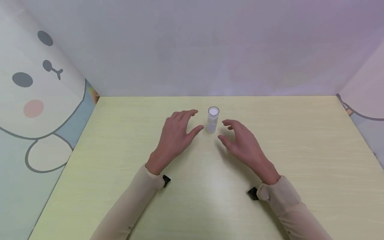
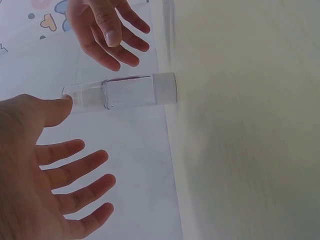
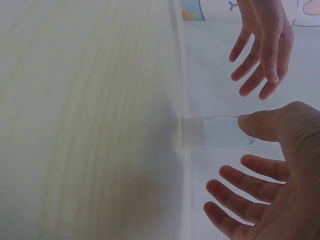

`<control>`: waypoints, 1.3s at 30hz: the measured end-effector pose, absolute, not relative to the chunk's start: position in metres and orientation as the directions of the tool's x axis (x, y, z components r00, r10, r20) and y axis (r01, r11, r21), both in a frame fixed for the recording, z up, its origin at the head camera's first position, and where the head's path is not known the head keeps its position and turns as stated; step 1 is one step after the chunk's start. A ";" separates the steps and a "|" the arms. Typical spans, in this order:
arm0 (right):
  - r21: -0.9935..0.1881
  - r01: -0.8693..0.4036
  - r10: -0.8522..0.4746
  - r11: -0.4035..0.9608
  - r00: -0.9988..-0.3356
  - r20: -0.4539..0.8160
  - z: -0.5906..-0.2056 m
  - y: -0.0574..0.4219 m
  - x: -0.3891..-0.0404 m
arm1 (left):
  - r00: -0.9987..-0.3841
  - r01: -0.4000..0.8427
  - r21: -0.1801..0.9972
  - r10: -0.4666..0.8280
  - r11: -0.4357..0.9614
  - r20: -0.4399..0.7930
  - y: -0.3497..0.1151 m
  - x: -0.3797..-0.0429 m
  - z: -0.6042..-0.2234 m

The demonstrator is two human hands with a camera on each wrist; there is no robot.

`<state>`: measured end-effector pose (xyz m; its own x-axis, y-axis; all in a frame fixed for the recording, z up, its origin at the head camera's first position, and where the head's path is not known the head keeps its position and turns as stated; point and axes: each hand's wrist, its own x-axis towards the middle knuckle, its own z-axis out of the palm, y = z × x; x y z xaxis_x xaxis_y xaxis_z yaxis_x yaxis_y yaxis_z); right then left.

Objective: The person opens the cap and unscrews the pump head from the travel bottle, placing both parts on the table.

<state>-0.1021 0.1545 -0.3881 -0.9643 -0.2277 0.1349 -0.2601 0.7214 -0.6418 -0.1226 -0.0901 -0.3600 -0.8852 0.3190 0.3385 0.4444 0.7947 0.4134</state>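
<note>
A small clear bottle (image 1: 212,120) with a whitish base and a transparent cap stands upright on the table. In the left wrist view the same bottle (image 2: 131,91) appears sideways, its upper end partly behind the thumb. My left hand (image 1: 177,131) is just left of it, fingers loosely bent and apart from it. On the other side my right hand (image 1: 243,141) hovers with thumb and fingers spread, also apart from the bottle. The right wrist view shows the bottle (image 3: 217,132) with its top hidden by the right thumb. Neither hand holds anything.
The pale wood-grain table (image 1: 120,146) ends at a plain whitish wall (image 1: 192,50) behind the bottle. Panels with cartoon animal prints (image 1: 36,100) rise at the left and right sides. A small black device (image 1: 253,193) sits at the right wrist.
</note>
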 end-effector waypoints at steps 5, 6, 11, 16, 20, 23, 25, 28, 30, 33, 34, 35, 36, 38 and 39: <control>-0.643 -0.258 -0.229 0.721 -0.965 0.129 -0.390 0.152 -0.107 | -0.880 0.453 0.407 0.326 0.793 0.345 -0.087 -0.127 -0.360; -0.644 -0.258 -0.231 0.720 -0.964 0.128 -0.390 0.151 -0.108 | -0.880 0.455 0.408 0.328 0.791 0.345 -0.086 -0.128 -0.360; -0.647 -0.258 -0.237 0.717 -0.964 0.121 -0.392 0.148 -0.113 | -0.881 0.456 0.412 0.334 0.789 0.335 -0.083 -0.131 -0.362; -0.642 -0.254 -0.235 0.723 -0.965 0.118 -0.393 0.145 -0.117 | -0.885 0.447 0.414 0.326 0.793 0.332 -0.081 -0.135 -0.362; -0.645 -0.250 -0.232 0.722 -0.966 0.115 -0.393 0.144 -0.120 | -0.888 0.441 0.416 0.321 0.795 0.328 -0.078 -0.137 -0.360; -0.653 -0.246 -0.232 0.717 -0.967 0.110 -0.393 0.142 -0.123 | -0.891 0.437 0.420 0.320 0.795 0.321 -0.075 -0.140 -0.358; -0.659 -0.243 -0.234 0.712 -0.967 0.103 -0.394 0.141 -0.124 | -0.895 0.432 0.429 0.319 0.793 0.312 -0.073 -0.141 -0.358; -0.661 -0.238 -0.240 0.711 -0.967 0.089 -0.394 0.140 -0.127 | -0.902 0.423 0.454 0.317 0.784 0.293 -0.071 -0.143 -0.357; -0.662 -0.235 -0.245 0.711 -0.966 0.080 -0.394 0.138 -0.129 | -0.906 0.418 0.472 0.318 0.776 0.280 -0.068 -0.145 -0.356; -0.664 -0.233 -0.251 0.710 -0.965 0.069 -0.394 0.137 -0.132 | -0.908 0.416 0.492 0.320 0.765 0.271 -0.065 -0.146 -0.354; -0.667 -0.229 -0.251 0.708 -0.966 0.065 -0.394 0.136 -0.132 | -0.908 0.417 0.495 0.322 0.762 0.270 -0.063 -0.147 -0.353; -0.670 -0.227 -0.251 0.707 -0.966 0.062 -0.394 0.136 -0.133 | -0.907 0.418 0.496 0.323 0.761 0.270 -0.062 -0.147 -0.352; -0.671 -0.224 -0.251 0.706 -0.966 0.059 -0.394 0.136 -0.133 | -0.906 0.420 0.497 0.324 0.759 0.270 -0.061 -0.147 -0.352; -0.676 -0.220 -0.251 0.704 -0.967 0.054 -0.394 0.135 -0.134 | -0.905 0.423 0.499 0.329 0.757 0.269 -0.060 -0.147 -0.350; -0.677 -0.218 -0.250 0.703 -0.967 0.052 -0.394 0.135 -0.134 | -0.904 0.425 0.500 0.332 0.755 0.268 -0.059 -0.147 -0.350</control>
<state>-0.1344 0.1351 -0.3937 -0.9669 -0.2498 0.0517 -0.2178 0.7026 -0.6774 -0.1472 -0.0593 -0.3498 -0.9045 0.3320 0.2677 0.4250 0.7549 0.4996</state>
